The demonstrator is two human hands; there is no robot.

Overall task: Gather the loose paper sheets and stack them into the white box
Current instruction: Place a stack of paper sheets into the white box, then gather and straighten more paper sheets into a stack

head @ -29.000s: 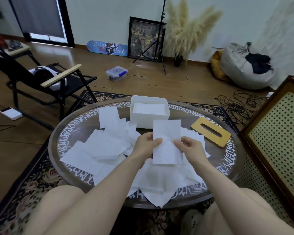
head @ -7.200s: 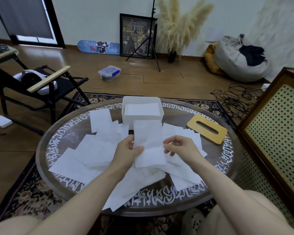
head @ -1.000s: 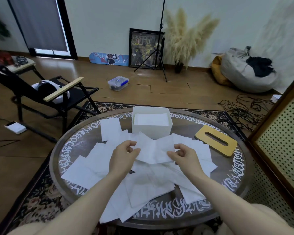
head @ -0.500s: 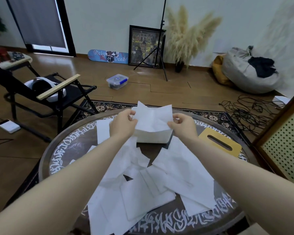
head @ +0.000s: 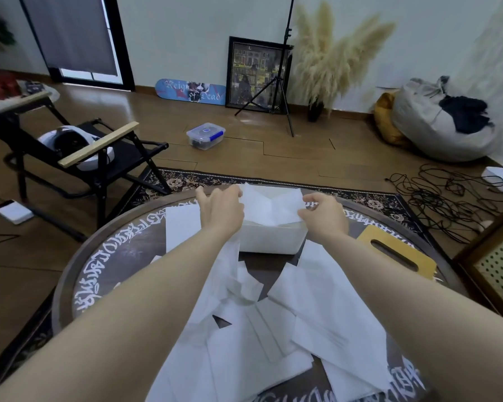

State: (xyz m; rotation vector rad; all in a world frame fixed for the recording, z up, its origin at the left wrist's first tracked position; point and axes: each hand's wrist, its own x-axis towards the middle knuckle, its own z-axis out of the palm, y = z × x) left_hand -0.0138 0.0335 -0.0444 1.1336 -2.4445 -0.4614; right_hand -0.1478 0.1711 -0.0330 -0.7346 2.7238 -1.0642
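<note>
The left hand and the right hand each pinch one side of a creased white paper sheet, holding it over the open top of the white rectangular plastic box. The box stands at the far side of the round dark surface with white lettering around its rim. More loose white paper sheets lie scattered and overlapping nearer the person. A flat yellow wooden lid with a slot lies right of the box.
</note>
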